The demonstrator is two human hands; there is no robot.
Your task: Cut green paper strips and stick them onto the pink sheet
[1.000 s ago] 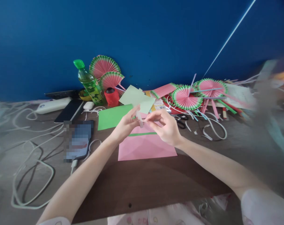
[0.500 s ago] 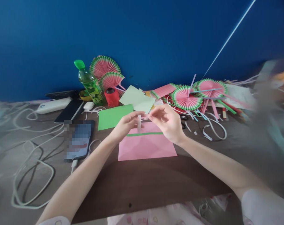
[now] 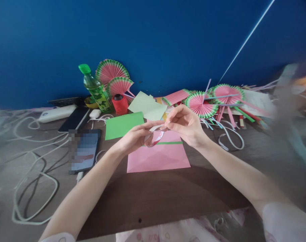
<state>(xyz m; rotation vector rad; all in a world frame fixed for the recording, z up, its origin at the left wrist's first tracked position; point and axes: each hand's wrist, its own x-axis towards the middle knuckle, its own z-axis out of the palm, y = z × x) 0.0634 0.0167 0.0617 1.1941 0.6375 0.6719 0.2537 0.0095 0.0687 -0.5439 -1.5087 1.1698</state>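
Observation:
A roll of white tape (image 3: 158, 136), with print on the inside of its ring, hangs between my hands above a pink sheet of paper (image 3: 159, 158). My left hand (image 3: 134, 137) grips the roll from the left. At the roll's upper right edge, the thumb and forefinger of my right hand (image 3: 184, 125) are pinched together; whether they hold the tape's end is too small to make out. Across the pink sheet runs a narrow green strip (image 3: 171, 143), partly hidden by my hands. To the left lies a green sheet (image 3: 122, 126), with pale green paper (image 3: 147, 106) behind it.
Pleated pink-and-green paper fans (image 3: 202, 106) are piled at the back right. At the back left stand a green-capped bottle (image 3: 96, 89) and a red spool (image 3: 120, 104). A phone (image 3: 84, 151) and looped white cables (image 3: 54, 181) lie on the left of the table (image 3: 142, 195).
The tape roll has turned, so its printed ring now faces me instead of its thin edge. My right hand has shifted slightly right and up.

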